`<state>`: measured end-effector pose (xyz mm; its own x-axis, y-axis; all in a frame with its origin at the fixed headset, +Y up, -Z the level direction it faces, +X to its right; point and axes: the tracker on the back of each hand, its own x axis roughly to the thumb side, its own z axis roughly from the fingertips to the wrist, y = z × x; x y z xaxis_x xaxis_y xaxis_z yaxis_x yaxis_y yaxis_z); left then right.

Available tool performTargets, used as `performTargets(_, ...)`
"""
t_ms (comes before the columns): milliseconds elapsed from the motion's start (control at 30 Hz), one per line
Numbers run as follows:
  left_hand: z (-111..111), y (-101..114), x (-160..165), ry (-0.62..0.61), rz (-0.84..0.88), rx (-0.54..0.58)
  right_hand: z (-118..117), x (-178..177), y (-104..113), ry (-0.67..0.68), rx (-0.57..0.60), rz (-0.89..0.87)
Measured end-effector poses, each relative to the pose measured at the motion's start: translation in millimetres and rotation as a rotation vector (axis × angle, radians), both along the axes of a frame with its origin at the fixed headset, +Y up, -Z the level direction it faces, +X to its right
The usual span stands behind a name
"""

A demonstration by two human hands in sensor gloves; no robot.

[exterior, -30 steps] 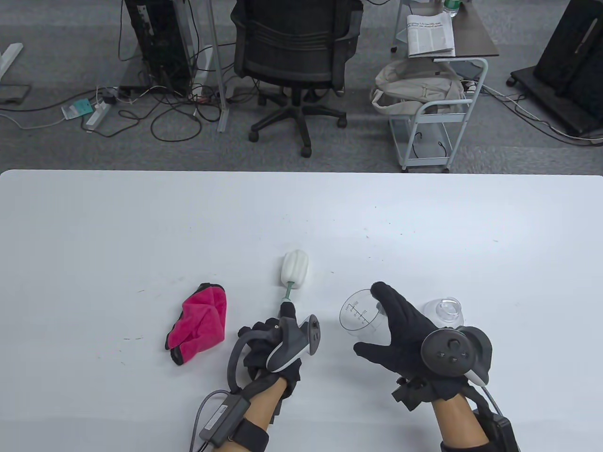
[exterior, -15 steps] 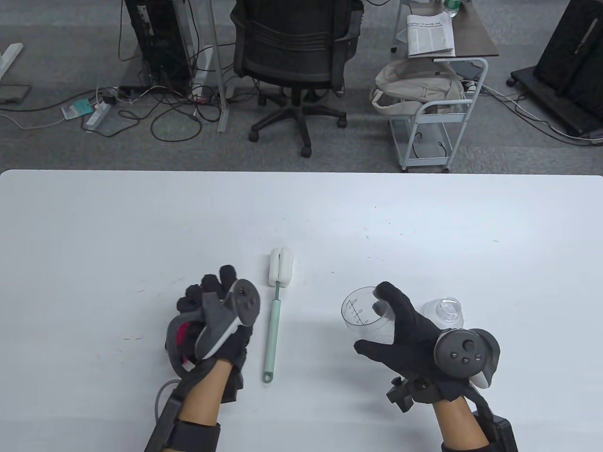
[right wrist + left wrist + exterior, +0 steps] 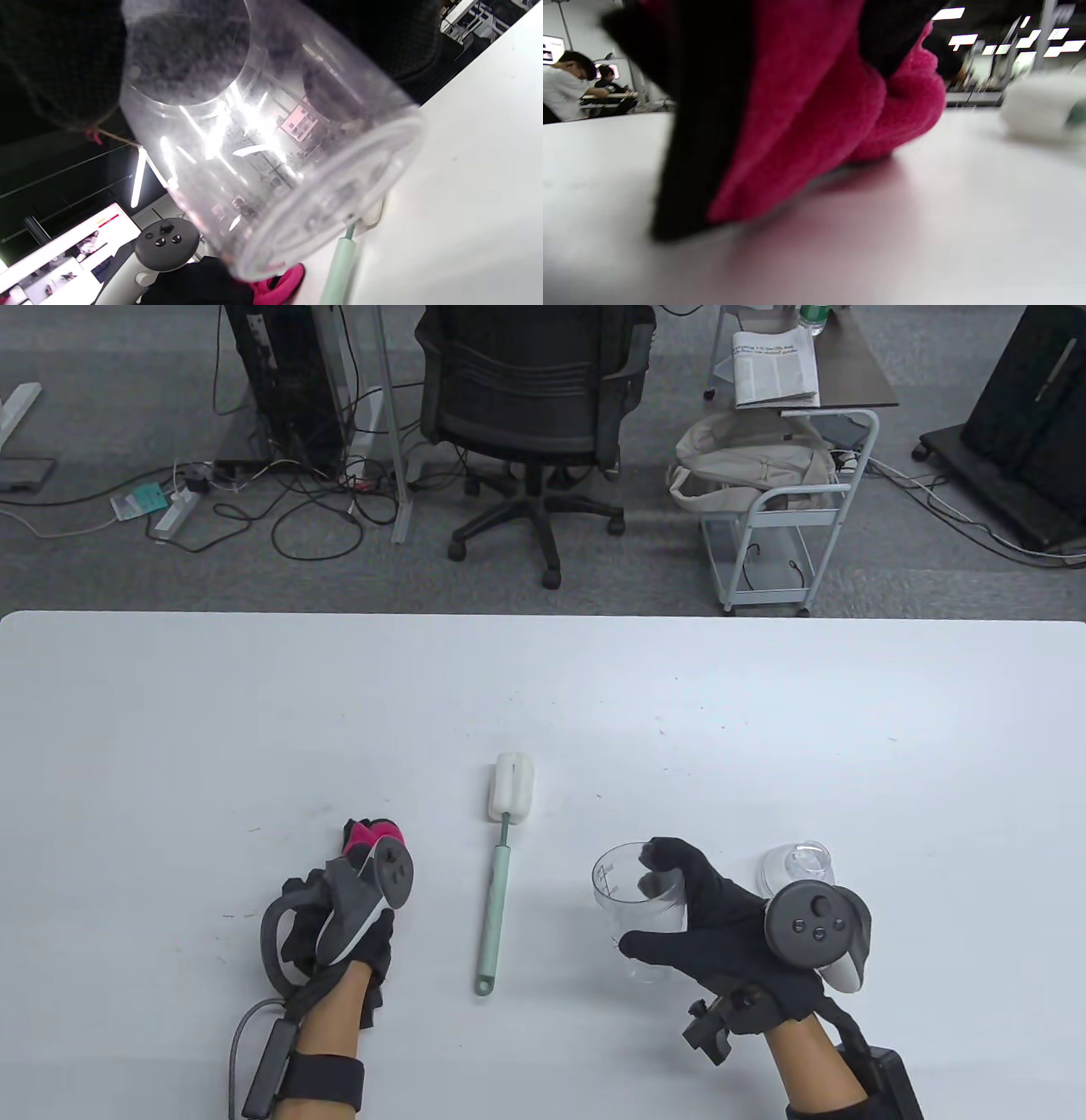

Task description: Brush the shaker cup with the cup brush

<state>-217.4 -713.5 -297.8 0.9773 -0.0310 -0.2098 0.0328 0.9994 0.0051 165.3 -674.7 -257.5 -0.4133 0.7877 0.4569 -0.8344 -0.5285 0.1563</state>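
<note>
The clear shaker cup (image 3: 612,884) is held off the table in my right hand (image 3: 652,899), thumb on one side and fingers on the other, its mouth tilted to the left. The right wrist view shows the cup (image 3: 263,140) close up in the gloved fingers. The cup brush (image 3: 495,891) lies on the table between my hands, its white sponge head (image 3: 512,787) at the far end and its pale green handle toward me. My left hand (image 3: 339,891) is left of the brush and grips a pink cloth (image 3: 366,836). The cloth is bunched under the black fingers in the left wrist view (image 3: 814,114).
A clear lid (image 3: 797,861) stands on the white table (image 3: 543,687) just behind my right hand. The brush's sponge shows blurred at the right of the left wrist view (image 3: 1039,106). An office chair and a cart stand beyond the table's far edge.
My left hand let go of the brush, which now lies on the table, moved left and took hold of the pink cloth. My right hand drew the cup slightly left and nearer.
</note>
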Motion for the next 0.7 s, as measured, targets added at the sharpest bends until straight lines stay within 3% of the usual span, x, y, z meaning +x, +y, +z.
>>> performTargets(133, 29.4, 43.9, 23.4, -0.227, 0.421, 0.188, 7.2, -13.1, 3.2, 0.042, -0.019, -0.116)
performTargets(233, 49.7, 58.9, 60.2, -0.463, 0.697, 0.196, 17.7, -29.5, 9.8, 0.061, 0.026, -0.162)
performTargets(333, 58.9, 56.8, 88.8, -0.675, 0.962, 0.153, 26.9, -34.4, 15.8, 0.012, 0.110, -0.127)
performTargets(367, 60.2, 54.2, 90.8, -0.672, 1.021, 0.149, 28.2, -32.3, 17.0, -0.007, 0.130, -0.132)
performTargets(500, 62.7, 35.1, 92.5, -0.902, 1.371, 0.083, 24.8, -25.8, 15.3, -0.030, 0.071, -0.226)
performTargets(633, 68.6, 30.5, 96.0, -1.008, 1.370, 0.112, 23.1, -27.1, 8.7, -0.097, 0.078, -0.189)
performTargets(700, 74.6, 35.5, 99.4, -1.028, 1.320, 0.216, 22.7, -28.0, 4.1, -0.107, 0.038, -0.219)
